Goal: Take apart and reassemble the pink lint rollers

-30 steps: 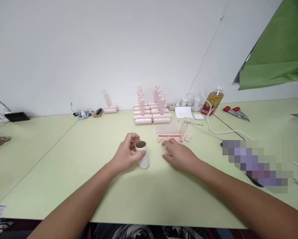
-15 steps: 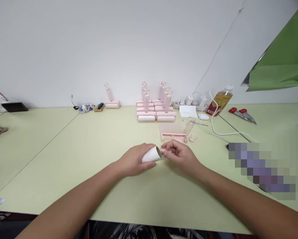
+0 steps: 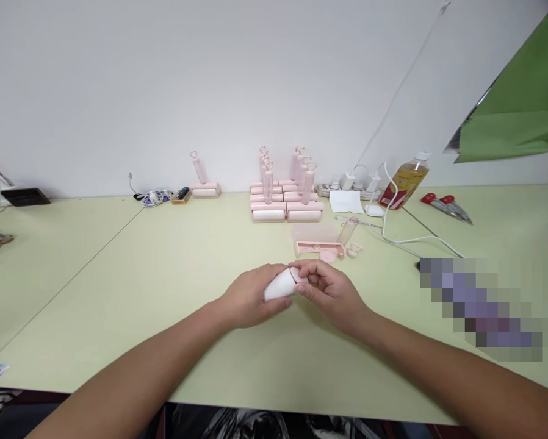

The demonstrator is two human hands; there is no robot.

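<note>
My left hand [image 3: 252, 297] is wrapped round a white paper roll [image 3: 278, 286] above the table. At the roll's right end, my right hand [image 3: 331, 292] pinches a pale pink round cap [image 3: 298, 275] against the opening. Just behind my hands lies an open pink roller case [image 3: 317, 236], with a pink disc [image 3: 327, 256] at its front edge. A clear pink handle [image 3: 348, 231] leans at the case's right end, beside a small pink heart-shaped loop piece [image 3: 354, 250].
Several pink rollers [image 3: 287, 207] stand in two rows near the wall, and one more roller [image 3: 205, 190] is further left. White cables, a tilted drink bottle [image 3: 404, 183], red-handled tools [image 3: 447, 207] and a blurred-out object [image 3: 479, 311] are on the right.
My right hand has brought the pink cap onto the roll's end, covering the hollow opening seen before. The view has shifted slightly.
</note>
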